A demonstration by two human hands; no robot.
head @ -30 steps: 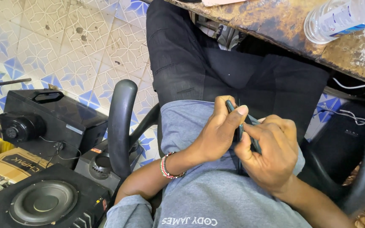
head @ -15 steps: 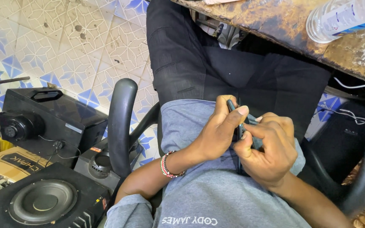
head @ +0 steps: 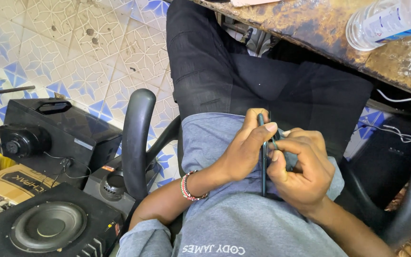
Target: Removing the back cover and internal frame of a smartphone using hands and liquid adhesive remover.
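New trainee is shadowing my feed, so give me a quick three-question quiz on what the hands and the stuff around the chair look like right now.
1. True or false: both hands grip the thin dark phone-like device edge-on over the lap.
2. Which wrist wears the beaded bracelet: A left, B right?
3. What lies on its side on the worn table at upper right?

Key:
1. True: left hand and right hand both hold it.
2. A.
3. A clear plastic bottle.
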